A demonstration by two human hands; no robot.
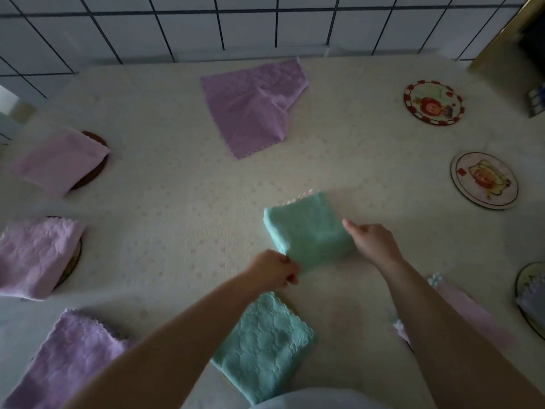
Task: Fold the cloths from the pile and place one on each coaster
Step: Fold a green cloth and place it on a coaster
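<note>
Closest to the camera, at the bottom centre of the frame, a mint green cloth [265, 346] lies folded on the cream flowered tablecloth [165, 202], partly under the person's left forearm. To its left, in the lower left corner, sits a lilac cloth [70, 358] with a scalloped edge.

Just above the middle of the frame the person holds a second green cloth [309, 231], folded into a thick square. The left hand [272, 271] pinches its near lower corner, fingers curled round the edge. The right hand [373, 240] grips the cloth's right side, thumb stretched out along the top; the fingers themselves are tucked behind the fabric.

Along the left edge, a pale pink folded cloth [59, 163] covers most of a dark brown coaster [95, 140], and below it a pink crumpled cloth [35, 255] lies over another coaster [72, 261], of which only a rim shows.

At the top centre an unfolded purple cloth [253, 107] is spread out near the white tiled wall [250, 22].

On the right side two round cartoon coasters are bare: a red-bordered coaster [433, 102] in the upper right and a dark-rimmed coaster [483, 180] below it. At the far right edge, lower down, a third coaster [528, 286] carries a bluish cloth [533, 302], both cut off by the frame. Beside the right forearm lies a pink cloth [469, 311].
</note>
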